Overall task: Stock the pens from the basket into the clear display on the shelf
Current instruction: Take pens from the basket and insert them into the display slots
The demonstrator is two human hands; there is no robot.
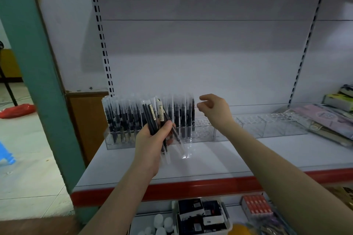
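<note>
My left hand [150, 145] grips a bundle of several black pens with clear caps [159, 120] in front of the clear display [202, 135] on the white shelf [219, 158]. Rows of black pens [124, 116] stand upright in the display's left part. Its right part [267, 124] shows bare holes. My right hand [214, 109] hovers above the display just right of the last standing pens, fingers loosely curled, holding nothing. No basket is clearly visible.
Stationery packs [324, 120] lie at the shelf's right end. Below the red shelf edge [191, 187], a white bin with dark boxes [200, 215], white bottles [160, 221] and a red box [256, 206] sit on the lower shelf. A green post [38, 63] stands left.
</note>
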